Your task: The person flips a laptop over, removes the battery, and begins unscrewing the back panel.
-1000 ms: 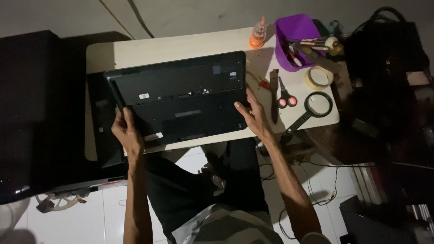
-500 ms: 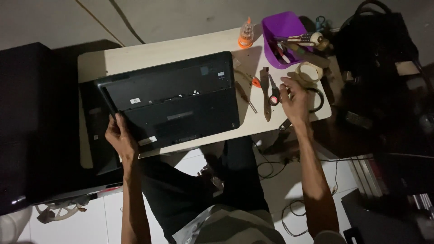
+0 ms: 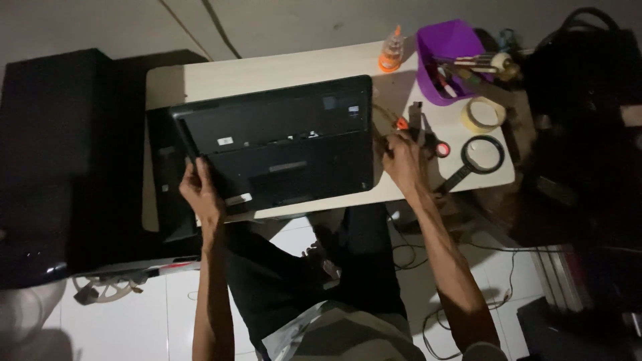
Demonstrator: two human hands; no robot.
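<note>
A black laptop (image 3: 281, 150) lies bottom side up on a small pale table (image 3: 267, 70). My left hand (image 3: 199, 190) grips the laptop's near left corner, thumb on top. My right hand (image 3: 404, 160) is on the table just right of the laptop. Its fingertips touch an orange-handled screwdriver (image 3: 400, 124) and a dark tool with red handles (image 3: 435, 144). In the dim light, whether the fingers close on anything does not show.
A purple bin (image 3: 445, 47) of tools, an orange-capped bottle (image 3: 390, 53), a tape roll (image 3: 483, 113) and a magnifying glass (image 3: 483, 155) fill the table's right end. A dark case (image 3: 47, 167) stands left, bags right, cables on the tiled floor below.
My right hand left the laptop's right edge, reached out over the red-handled tool, then drew back to the screwdriver beside the laptop. The left hand kept its grip on the corner.
</note>
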